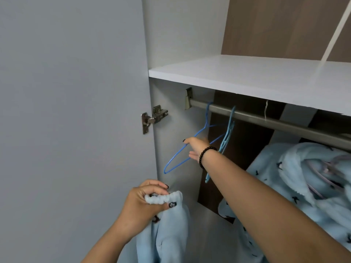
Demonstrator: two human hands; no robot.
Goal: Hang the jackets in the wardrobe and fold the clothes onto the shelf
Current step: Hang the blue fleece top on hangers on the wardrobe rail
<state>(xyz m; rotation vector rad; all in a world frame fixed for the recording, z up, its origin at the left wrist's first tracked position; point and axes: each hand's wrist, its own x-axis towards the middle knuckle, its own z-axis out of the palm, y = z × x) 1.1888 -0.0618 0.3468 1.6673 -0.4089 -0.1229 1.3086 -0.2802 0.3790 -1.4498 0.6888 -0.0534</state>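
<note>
Reaching into the wardrobe, the right hand [196,148] closes loosely on a blue wire hanger [185,149] on the rail [275,121] while the left hand [146,201] pinches a fleece garment's elastic waistband [165,198]; one fleece jacket [296,179] already hangs, the shelf [247,73] bare.

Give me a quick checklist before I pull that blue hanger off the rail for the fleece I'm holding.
1. Right hand on the dark blue hanger: ok, fingers at its sloping arm, though a closed grip cannot be confirmed.
2. Hanger hook over the rail: ok, still hooked on.
3. Neighbouring light blue hangers out of the way: not ok, they hang right beside it and might snag.
4. Left hand gripping the light blue fleece garment: ok, pinched at its elastic edge.
5. Free rail space: ok, bare stretch beside the hung fleece jacket.
6. Shelf above: ok, nothing on the visible part.
</note>
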